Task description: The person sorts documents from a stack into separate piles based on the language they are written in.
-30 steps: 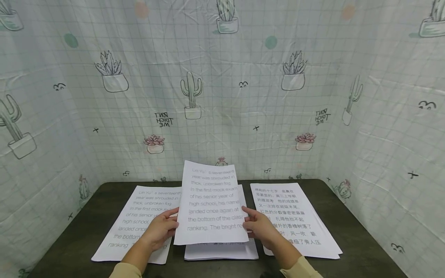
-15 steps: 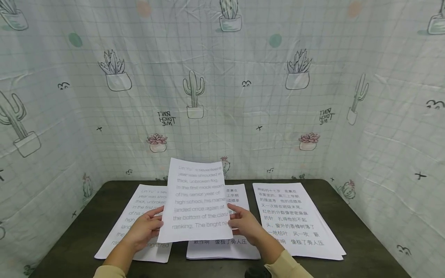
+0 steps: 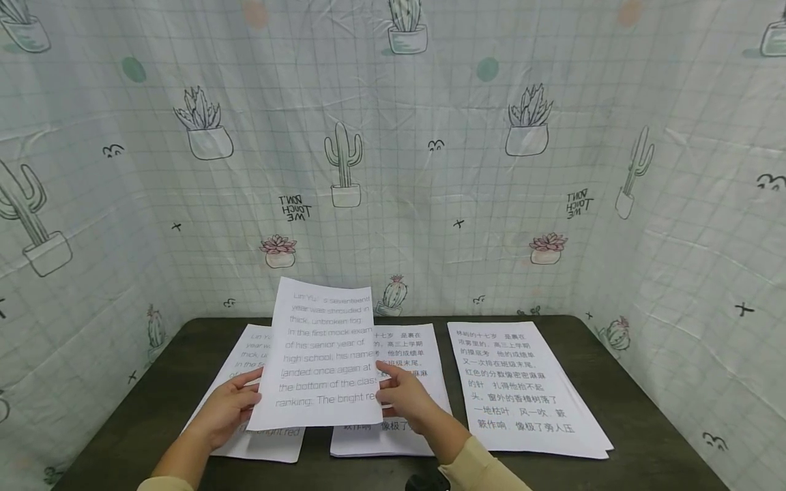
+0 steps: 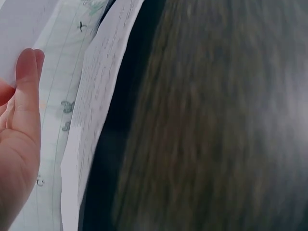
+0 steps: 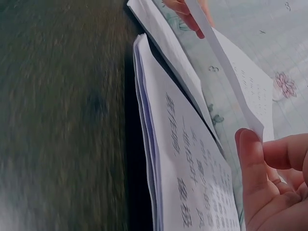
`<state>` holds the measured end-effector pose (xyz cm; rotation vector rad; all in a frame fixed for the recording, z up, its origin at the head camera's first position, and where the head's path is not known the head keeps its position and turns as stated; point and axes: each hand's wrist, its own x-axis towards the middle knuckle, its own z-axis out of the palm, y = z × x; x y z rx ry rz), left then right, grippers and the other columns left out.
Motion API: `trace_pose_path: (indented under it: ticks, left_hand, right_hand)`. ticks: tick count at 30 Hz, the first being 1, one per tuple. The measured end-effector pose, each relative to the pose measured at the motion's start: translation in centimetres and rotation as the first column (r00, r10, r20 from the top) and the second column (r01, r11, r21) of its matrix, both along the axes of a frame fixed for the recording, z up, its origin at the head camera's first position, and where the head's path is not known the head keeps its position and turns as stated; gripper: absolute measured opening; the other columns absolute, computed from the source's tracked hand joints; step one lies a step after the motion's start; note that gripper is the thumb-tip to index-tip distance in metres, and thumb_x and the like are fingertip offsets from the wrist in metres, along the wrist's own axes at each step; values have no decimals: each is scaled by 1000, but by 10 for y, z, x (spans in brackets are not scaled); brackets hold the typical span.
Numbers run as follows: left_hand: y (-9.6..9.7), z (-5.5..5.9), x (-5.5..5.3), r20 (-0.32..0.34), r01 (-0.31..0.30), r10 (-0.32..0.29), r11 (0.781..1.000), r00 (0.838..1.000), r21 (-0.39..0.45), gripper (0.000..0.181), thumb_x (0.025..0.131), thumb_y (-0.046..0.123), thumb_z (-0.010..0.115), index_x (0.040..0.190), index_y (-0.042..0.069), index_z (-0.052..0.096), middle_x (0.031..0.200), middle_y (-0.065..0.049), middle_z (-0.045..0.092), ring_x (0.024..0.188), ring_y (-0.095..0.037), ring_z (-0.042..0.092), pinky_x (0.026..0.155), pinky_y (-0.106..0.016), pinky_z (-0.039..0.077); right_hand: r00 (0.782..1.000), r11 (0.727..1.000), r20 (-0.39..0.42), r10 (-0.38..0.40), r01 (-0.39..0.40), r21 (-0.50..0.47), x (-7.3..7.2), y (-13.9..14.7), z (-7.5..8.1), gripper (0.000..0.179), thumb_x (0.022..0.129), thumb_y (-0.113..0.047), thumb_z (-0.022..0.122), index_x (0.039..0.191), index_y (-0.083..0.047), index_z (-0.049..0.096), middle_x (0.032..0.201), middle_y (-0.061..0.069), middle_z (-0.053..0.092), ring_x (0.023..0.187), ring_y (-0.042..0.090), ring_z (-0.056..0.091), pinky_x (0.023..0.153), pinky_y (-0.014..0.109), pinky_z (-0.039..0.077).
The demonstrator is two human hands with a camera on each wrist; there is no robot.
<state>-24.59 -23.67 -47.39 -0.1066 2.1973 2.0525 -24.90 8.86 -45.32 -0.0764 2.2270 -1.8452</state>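
Observation:
Raised above the table is a sheet of paper (image 3: 325,354) printed with English text, its top tilted away. My left hand (image 3: 230,408) pinches its left edge, and my right hand (image 3: 405,395) pinches the right edge between thumb and fingers. Beneath the sheet, partly covered, lies a left stack of English pages (image 3: 264,447). The middle stack of Chinese pages (image 3: 411,351) is partly hidden by the sheet and the right hand. In the right wrist view the fingers (image 5: 250,154) grip the sheet's corner, apart from the middle stack (image 5: 166,144) below.
Another stack of Chinese pages (image 3: 503,389) lies at the right, its sheets slightly fanned. Everything lies on a dark wooden table (image 3: 638,436). A cactus-print curtain (image 3: 454,170) hangs behind and at both sides. A small black object (image 3: 426,483) shows at the bottom edge.
Both hands have carried the English sheet leftward from above the middle stack to partly over the left stack. More of the middle stack's Chinese text shows now.

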Motion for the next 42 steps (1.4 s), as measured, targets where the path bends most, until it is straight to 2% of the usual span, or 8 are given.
trace_pose_path:
  ticks: [5, 11, 26, 33, 42]
  left_hand:
    - [-12, -1, 2, 22, -29, 29, 999, 999, -23, 60, 91, -3, 50, 148, -7, 32, 126, -18, 65, 92, -15, 69, 74, -31, 58]
    - [-25, -4, 6, 42, -61, 63, 997, 997, -41, 60, 91, -2, 51, 147, -10, 31, 118, -11, 69, 88, -13, 67, 72, -30, 58]
    - [-56, -5, 10, 57, -88, 96, 989, 994, -121, 58, 95, 3, 52, 148, -10, 30, 114, -5, 69, 88, -8, 64, 74, -27, 57]
    - [-71, -3, 9, 83, -103, 120, 977, 989, -189, 56, 97, 6, 51, 148, -8, 31, 126, -15, 64, 90, -10, 62, 74, -27, 56]
    - [-87, -2, 9, 93, -95, 117, 973, 989, -212, 57, 98, 7, 51, 147, -11, 29, 137, -27, 54, 93, -6, 62, 75, -23, 55]
  right_hand:
    - [1000, 1000, 5, 14, -14, -8, 1, -14, 2, 67, 84, 5, 61, 147, -5, 43, 93, 6, 54, 79, 16, 56, 63, 30, 57]
    - [1000, 1000, 13, 22, -22, -14, 2, -27, 0, 66, 83, 6, 62, 146, -6, 45, 91, 6, 53, 79, 17, 56, 63, 30, 57]
    - [999, 999, 18, 41, -40, -31, 2, -57, -8, 67, 81, 9, 62, 144, -6, 47, 87, 6, 54, 71, 15, 56, 55, 26, 57]
    - [999, 999, 36, 27, -25, -33, 6, -74, -8, 67, 79, 11, 61, 143, -6, 49, 87, 6, 56, 66, 15, 57, 56, 27, 58]
    - [998, 998, 38, 46, -45, -39, 9, -91, -9, 68, 78, 12, 61, 143, -4, 48, 89, 7, 60, 70, 14, 62, 57, 26, 58]
